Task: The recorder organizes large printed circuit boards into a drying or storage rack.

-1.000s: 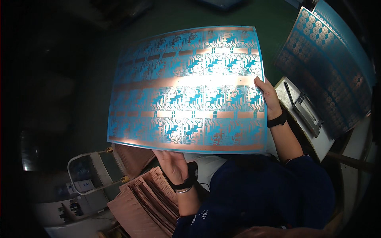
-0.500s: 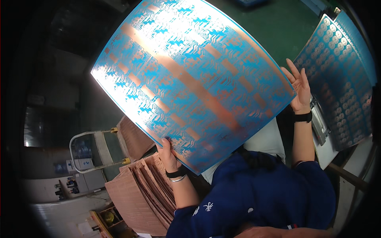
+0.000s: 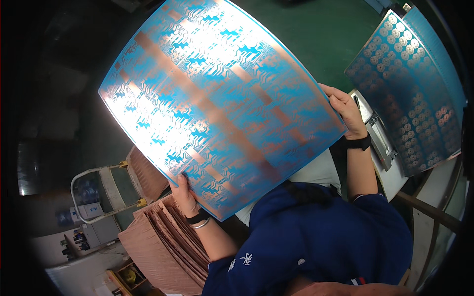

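A large rectangular circuit panel (image 3: 212,103), blue with copper tracks, is held up at a tilt, the centre of my clock. Glare whitens it from 8 to 12 o'clock. At 7, the left hand (image 3: 183,196) grasps its edge, thumb on the face; at 3, the right hand (image 3: 350,116) grips the opposite edge. I'd judge a light hold on the rims and slow tilting, letting glare sweep every track, works best. Farther out, copper-coloured sheets (image 3: 160,249) stack at 7; a round-patterned panel (image 3: 410,93) stands at 3.
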`<state>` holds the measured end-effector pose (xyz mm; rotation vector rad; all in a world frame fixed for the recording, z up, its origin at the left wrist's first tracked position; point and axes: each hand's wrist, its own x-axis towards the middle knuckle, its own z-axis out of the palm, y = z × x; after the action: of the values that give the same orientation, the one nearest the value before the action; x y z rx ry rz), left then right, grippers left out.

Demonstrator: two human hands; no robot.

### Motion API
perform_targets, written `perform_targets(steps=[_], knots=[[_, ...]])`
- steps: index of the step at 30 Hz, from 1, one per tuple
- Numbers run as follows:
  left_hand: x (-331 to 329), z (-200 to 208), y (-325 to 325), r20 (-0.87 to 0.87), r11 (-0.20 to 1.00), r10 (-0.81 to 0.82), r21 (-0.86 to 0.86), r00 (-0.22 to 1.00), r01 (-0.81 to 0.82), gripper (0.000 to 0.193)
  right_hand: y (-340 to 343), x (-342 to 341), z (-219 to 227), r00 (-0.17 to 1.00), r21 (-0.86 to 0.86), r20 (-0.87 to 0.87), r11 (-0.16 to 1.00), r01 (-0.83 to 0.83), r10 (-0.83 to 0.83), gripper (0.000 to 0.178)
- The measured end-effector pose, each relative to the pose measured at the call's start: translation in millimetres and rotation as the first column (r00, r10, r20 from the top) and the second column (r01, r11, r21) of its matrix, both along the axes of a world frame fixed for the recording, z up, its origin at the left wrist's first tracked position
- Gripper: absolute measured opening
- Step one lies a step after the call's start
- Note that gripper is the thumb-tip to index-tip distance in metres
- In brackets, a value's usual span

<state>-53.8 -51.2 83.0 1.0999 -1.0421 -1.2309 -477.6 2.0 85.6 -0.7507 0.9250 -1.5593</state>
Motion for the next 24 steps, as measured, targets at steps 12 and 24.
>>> perform_targets(steps=[12,24], knots=[[11,-18,-7,-0.006,0.997,-0.019,0.068,1.000,0.019,0.056,-6,10,3,1.000,0.096,-0.001,0.995,-0.017,0.017,0.040],[-7,-11,0,-0.115,0.999,0.001,0.053,0.993,0.005,0.060,-3,5,-8,0.996,0.091,-0.059,0.994,-0.060,0.066,0.041]])
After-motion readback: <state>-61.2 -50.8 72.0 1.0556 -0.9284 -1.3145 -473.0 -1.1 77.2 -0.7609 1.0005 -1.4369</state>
